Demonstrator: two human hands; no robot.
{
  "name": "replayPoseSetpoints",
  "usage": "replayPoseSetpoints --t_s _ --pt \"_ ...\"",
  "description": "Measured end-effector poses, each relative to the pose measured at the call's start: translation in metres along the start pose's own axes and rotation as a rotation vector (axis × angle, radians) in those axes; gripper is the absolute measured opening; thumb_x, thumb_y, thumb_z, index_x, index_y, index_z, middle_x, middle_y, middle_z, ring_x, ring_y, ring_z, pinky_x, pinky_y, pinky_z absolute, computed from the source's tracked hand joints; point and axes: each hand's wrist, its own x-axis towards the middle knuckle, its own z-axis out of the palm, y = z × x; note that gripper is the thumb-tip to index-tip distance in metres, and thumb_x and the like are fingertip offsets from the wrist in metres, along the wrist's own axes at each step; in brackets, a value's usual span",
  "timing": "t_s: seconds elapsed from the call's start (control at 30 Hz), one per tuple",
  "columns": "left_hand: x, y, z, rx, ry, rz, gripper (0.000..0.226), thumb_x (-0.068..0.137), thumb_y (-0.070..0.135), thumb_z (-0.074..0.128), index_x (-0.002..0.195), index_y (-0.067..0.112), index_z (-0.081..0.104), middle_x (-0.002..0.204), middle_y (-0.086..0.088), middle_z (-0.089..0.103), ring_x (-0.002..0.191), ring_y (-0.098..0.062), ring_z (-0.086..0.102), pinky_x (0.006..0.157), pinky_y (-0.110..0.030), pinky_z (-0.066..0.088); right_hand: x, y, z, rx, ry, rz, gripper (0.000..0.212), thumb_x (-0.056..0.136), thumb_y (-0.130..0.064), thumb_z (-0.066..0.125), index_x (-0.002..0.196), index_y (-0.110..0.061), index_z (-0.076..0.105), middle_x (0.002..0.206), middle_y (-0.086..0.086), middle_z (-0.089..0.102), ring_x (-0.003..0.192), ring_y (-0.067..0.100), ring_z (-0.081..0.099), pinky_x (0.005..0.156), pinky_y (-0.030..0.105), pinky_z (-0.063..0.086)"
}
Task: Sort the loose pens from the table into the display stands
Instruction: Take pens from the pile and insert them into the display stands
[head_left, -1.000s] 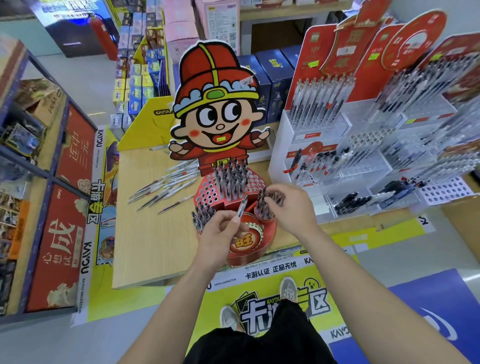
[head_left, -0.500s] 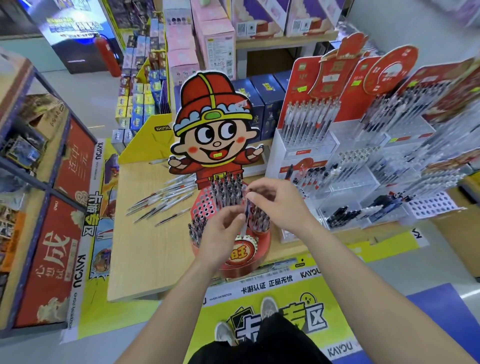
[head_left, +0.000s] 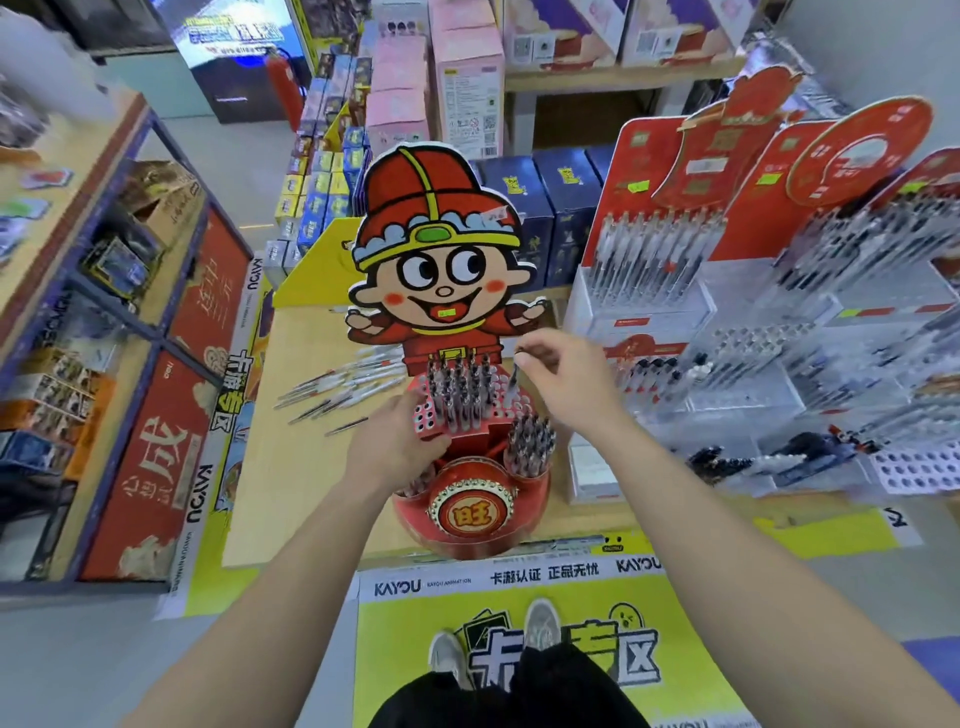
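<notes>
A red cartoon-figure display stand (head_left: 470, 514) sits at the table's front edge, its upper holed tier and two side cups holding several pens. My right hand (head_left: 558, 374) pinches a pen (head_left: 514, 375) by its top and holds it upright over the right side of the holed tier. My left hand (head_left: 397, 441) rests against the stand's left side, fingers curled at the tier's edge; whether they hold anything is hidden. Several loose pens (head_left: 343, 387) lie on the wooden table (head_left: 291, 467) to the left of the stand.
White and clear tiered pen displays (head_left: 727, 364) with red header cards fill the table's right side. Dark blue boxes (head_left: 550, 208) stand behind the figure. A shelf unit (head_left: 104, 312) stands to the left across the aisle.
My right hand rose with the pen from in front of the side cup to above the holed tier. My left hand let go of the pen and moved to the stand's left side.
</notes>
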Motion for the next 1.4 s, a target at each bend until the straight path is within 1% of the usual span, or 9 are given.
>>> replayPoseSetpoints --t_s 0.1,0.3,0.6,0.73,0.8,0.93,1.1,1.23,1.4 --pt "0.008 0.003 0.009 0.022 -0.042 -0.037 0.081 0.087 0.058 0.069 0.152 0.018 0.040 0.150 -0.007 0.051 0.124 -0.032 0.059 0.097 -0.043 0.053 0.000 0.008 0.005 -0.007 -0.019 0.002 0.015 0.096 -0.016 0.067 0.108 -0.018 0.075 0.089 -0.019 0.066 0.083 -0.016 0.058 0.077 0.001 0.040" --pt "0.012 0.003 0.017 0.122 -0.028 -0.061 0.074 0.091 0.063 0.061 0.148 0.019 0.047 0.150 -0.003 0.050 0.125 -0.029 0.058 0.094 -0.042 0.053 0.005 0.012 0.007 0.035 -0.006 0.004 0.014 0.095 -0.018 0.066 0.106 -0.021 0.075 0.091 -0.016 0.070 0.087 -0.007 0.063 0.080 0.008 0.046" --pt "0.014 -0.002 0.019 0.082 0.012 -0.067 0.065 0.092 0.060 0.061 0.145 0.023 0.053 0.151 0.002 0.051 0.124 -0.026 0.059 0.089 -0.038 0.052 0.003 0.020 0.014 -0.013 -0.052 0.037 0.014 0.096 -0.020 0.066 0.107 -0.019 0.074 0.091 -0.016 0.067 0.086 -0.009 0.060 0.079 0.004 0.043" --pt "0.013 -0.004 0.020 0.075 0.014 -0.066 0.063 0.093 0.059 0.060 0.145 0.025 0.052 0.152 0.004 0.049 0.124 -0.025 0.060 0.087 -0.037 0.053 0.002 0.019 0.020 -0.026 -0.136 0.026 0.013 0.095 -0.019 0.068 0.106 -0.019 0.076 0.093 -0.014 0.070 0.089 0.000 0.065 0.086 0.015 0.051" --pt "0.012 -0.004 0.020 0.079 0.017 -0.069 0.062 0.094 0.060 0.059 0.145 0.025 0.053 0.152 0.005 0.049 0.121 -0.024 0.061 0.085 -0.037 0.053 0.000 0.022 0.026 -0.036 -0.147 0.020 0.015 0.095 -0.020 0.068 0.107 -0.020 0.076 0.097 -0.013 0.073 0.091 0.000 0.066 0.089 0.020 0.053" --pt "0.012 -0.003 0.022 0.081 0.032 -0.075 0.059 0.095 0.059 0.058 0.144 0.026 0.054 0.151 0.007 0.049 0.119 -0.023 0.062 0.082 -0.036 0.052 0.001 0.024 0.028 -0.037 -0.114 0.020 0.016 0.095 -0.021 0.068 0.110 -0.020 0.075 0.101 -0.011 0.074 0.093 0.002 0.067 0.091 0.023 0.054" --pt "0.012 -0.001 0.023 0.083 0.038 -0.089 0.057 0.096 0.056 0.057 0.144 0.025 0.053 0.152 0.007 0.048 0.119 -0.023 0.062 0.081 -0.035 0.052 -0.001 0.023 0.028 -0.122 -0.164 -0.047 0.019 0.097 -0.022 0.066 0.114 -0.018 0.074 0.105 -0.005 0.075 0.095 0.008 0.068 0.091 0.028 0.055" --pt "0.012 0.001 0.023 0.084 0.043 -0.096 0.057 0.097 0.056 0.056 0.144 0.024 0.054 0.151 0.007 0.049 0.118 -0.023 0.063 0.080 -0.034 0.051 0.000 0.029 0.027 -0.075 -0.140 -0.018 0.017 0.096 -0.023 0.067 0.112 -0.020 0.074 0.102 -0.010 0.074 0.093 0.003 0.067 0.092 0.026 0.055" --pt "0.012 0.001 0.023 0.068 0.040 -0.099 0.058 0.097 0.056 0.057 0.144 0.024 0.053 0.152 0.007 0.048 0.118 -0.023 0.062 0.080 -0.034 0.051 0.002 0.026 0.028 -0.070 -0.185 -0.012 0.018 0.095 -0.023 0.069 0.113 -0.020 0.073 0.101 -0.007 0.075 0.092 0.004 0.066 0.090 0.023 0.053"
